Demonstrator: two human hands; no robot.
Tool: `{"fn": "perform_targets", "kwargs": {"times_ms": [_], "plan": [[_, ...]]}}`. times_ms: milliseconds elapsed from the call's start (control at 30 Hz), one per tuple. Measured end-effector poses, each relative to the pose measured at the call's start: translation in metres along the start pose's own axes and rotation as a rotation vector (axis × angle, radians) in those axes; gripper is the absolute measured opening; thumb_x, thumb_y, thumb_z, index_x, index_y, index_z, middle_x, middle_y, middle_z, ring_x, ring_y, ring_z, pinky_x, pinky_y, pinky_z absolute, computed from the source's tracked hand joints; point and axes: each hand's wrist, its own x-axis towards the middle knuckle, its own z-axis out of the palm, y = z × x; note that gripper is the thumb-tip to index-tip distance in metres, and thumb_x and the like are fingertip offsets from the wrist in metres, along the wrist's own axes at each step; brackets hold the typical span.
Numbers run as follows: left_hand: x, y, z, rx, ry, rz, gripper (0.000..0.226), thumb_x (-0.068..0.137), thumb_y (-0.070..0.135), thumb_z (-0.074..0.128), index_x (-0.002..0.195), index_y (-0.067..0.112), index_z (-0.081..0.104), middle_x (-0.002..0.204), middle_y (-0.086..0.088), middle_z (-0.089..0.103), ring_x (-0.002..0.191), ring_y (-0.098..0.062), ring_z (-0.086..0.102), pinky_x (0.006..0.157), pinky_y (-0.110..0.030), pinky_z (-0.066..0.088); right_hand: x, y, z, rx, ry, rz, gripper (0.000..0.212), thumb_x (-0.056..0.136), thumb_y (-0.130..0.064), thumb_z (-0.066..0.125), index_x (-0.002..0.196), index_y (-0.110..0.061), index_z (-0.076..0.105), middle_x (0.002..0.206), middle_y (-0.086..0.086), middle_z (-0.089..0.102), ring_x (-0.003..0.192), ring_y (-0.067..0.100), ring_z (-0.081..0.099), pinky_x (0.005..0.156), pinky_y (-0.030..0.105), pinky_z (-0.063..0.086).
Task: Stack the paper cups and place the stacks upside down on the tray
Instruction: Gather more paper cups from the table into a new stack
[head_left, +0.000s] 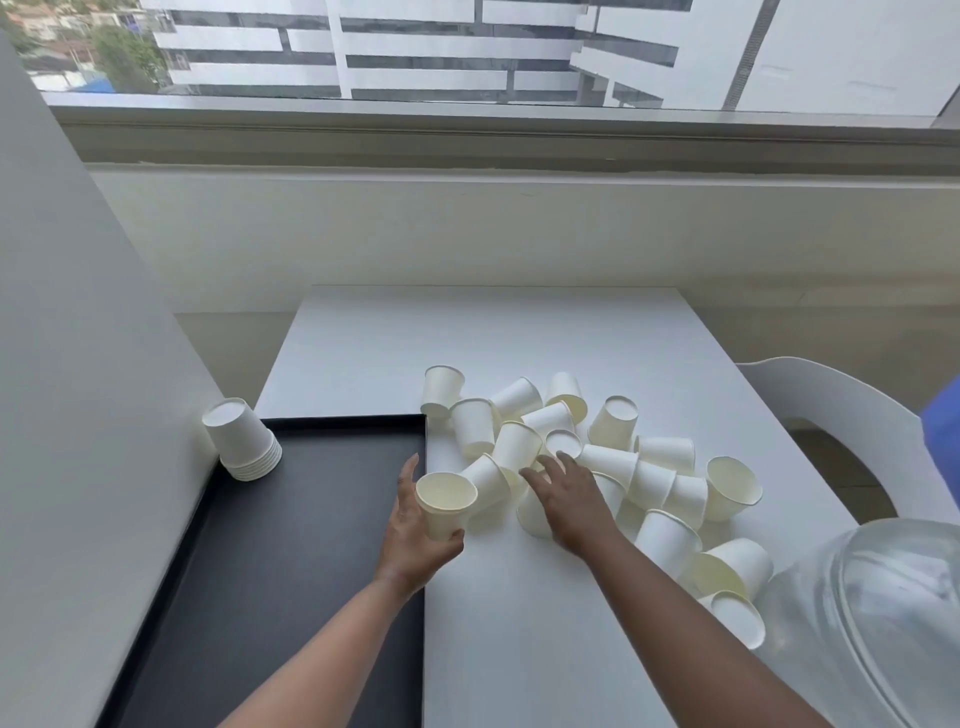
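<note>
Progress: one finished stack of paper cups (243, 440) stands upside down at the far left corner of the black tray (291, 545); by my reading the job is early, with most cups not yet gathered.
Left hand: the left hand (413, 540) is curled round an upright paper cup (445, 503), mouth up, at the tray's right edge; whether it is one cup or several nested I cannot tell.
Right hand: the right hand (569, 501) lies palm down with fingers spread over the near side of the loose cup pile (597, 462), touching cups but not visibly closed on any.
Remaining: the pile lies scattered on the white table (493, 332) just right of the tray, cups tipped on their sides, upright or inverted, some overlapping.
Tray space: nearly all of its surface is bare.
Surroundings: a clear glass dome (878, 618) sits at the near right, touching or just beside the nearest cups; a white chair (831, 405) stands past the table's right edge.
Obstacles: mixed orientations mean, I judge, each cup needs turning before nesting; the dome crowds the near-right cups.
</note>
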Motion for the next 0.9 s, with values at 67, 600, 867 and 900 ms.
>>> {"fn": "perform_targets", "kwargs": {"times_ms": [67, 600, 867, 900], "plan": [[0.0, -0.002, -0.002, -0.006, 0.005, -0.016, 0.1, 0.068, 0.005, 0.072, 0.145, 0.025, 0.01, 0.114, -0.001, 0.049, 0.105, -0.025, 0.051, 0.085, -0.028, 0.042, 0.0, -0.001, 0.003, -0.039, -0.02, -0.019, 0.056, 0.089, 0.003, 0.038, 0.139, -0.019, 0.029, 0.147, 0.008, 0.027, 0.132, 0.029, 0.028, 0.101, 0.04, 0.034], [0.006, -0.004, -0.007, -0.059, -0.016, -0.032, 0.105, 0.067, 0.009, 0.077, 0.146, 0.03, 0.012, 0.118, 0.0, 0.052, 0.111, -0.023, 0.049, 0.09, -0.029, 0.042, 0.012, 0.011, -0.057, 0.881, -0.04, 0.431, 0.062, 0.065, -0.03, 0.081, 0.113, -0.017, 0.045, 0.095, -0.001, 0.052, 0.095, 0.022, 0.054, 0.078, 0.036, 0.047], [0.01, 0.007, 0.002, 0.017, -0.095, 0.072, 0.107, 0.061, 0.013, 0.083, 0.145, 0.027, 0.018, 0.131, 0.011, 0.039, 0.117, -0.012, 0.04, 0.091, -0.016, 0.031, 0.005, -0.041, -0.055, 1.797, 0.195, 0.325, 0.044, 0.068, -0.032, 0.071, 0.108, -0.021, 0.06, 0.091, -0.002, 0.065, 0.08, 0.011, 0.061, 0.074, 0.027, 0.05], [0.011, 0.009, 0.003, 0.013, -0.109, 0.084, 0.108, 0.06, 0.014, 0.084, 0.145, 0.027, 0.018, 0.126, 0.013, 0.042, 0.113, -0.01, 0.042, 0.088, -0.011, 0.032, 0.004, -0.049, -0.051, 1.796, 0.217, 0.284, 0.036, 0.071, -0.03, 0.073, 0.104, -0.02, 0.063, 0.09, -0.001, 0.067, 0.08, 0.012, 0.061, 0.071, 0.024, 0.049]]}}
